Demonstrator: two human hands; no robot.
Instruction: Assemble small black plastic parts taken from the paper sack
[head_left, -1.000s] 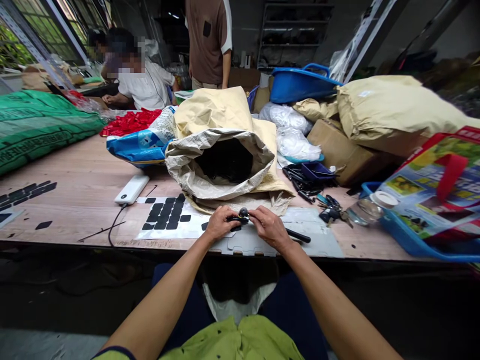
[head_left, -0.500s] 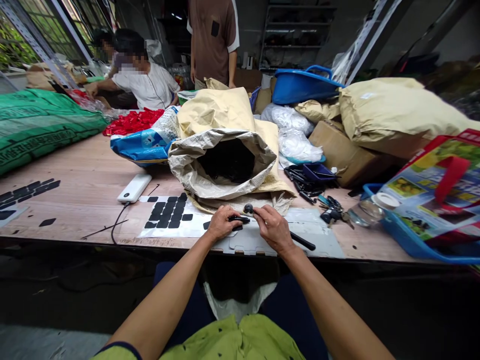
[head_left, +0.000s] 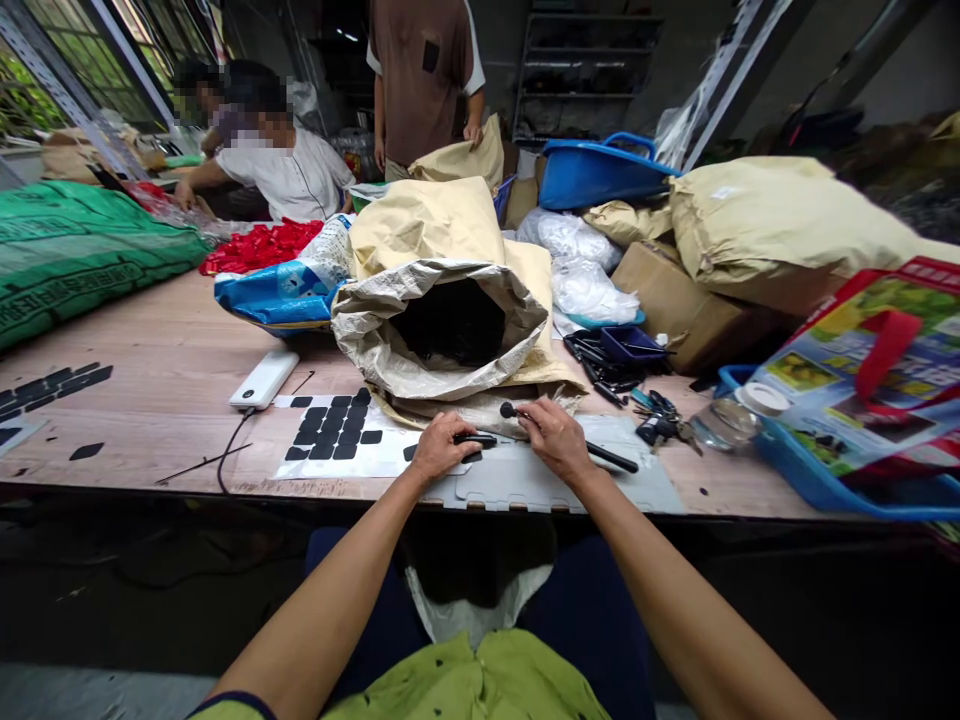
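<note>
My left hand (head_left: 437,447) is closed on a small black elongated part (head_left: 475,438) that lies on a grey foam mat (head_left: 517,480) at the table's near edge. My right hand (head_left: 556,438) is closed on a black rod-like tool (head_left: 611,458) whose round tip (head_left: 507,409) sticks up to the left of the fingers. The tip is a little apart from the black part. Just behind both hands lies an open paper sack (head_left: 450,325) with dark contents. A white sheet with several black pads (head_left: 334,428) lies left of my left hand.
A white power bank (head_left: 264,378) with a cable lies at the left. Black parts in a small blue tray (head_left: 626,350), keys (head_left: 660,420) and a jar (head_left: 731,415) lie to the right, beside a blue basket (head_left: 817,480). Sacks, a box and other people are at the far side.
My right hand has moved up and to the right with the tool, so its round tip has come away from the black part in my left hand. The standing person now holds a sack.
</note>
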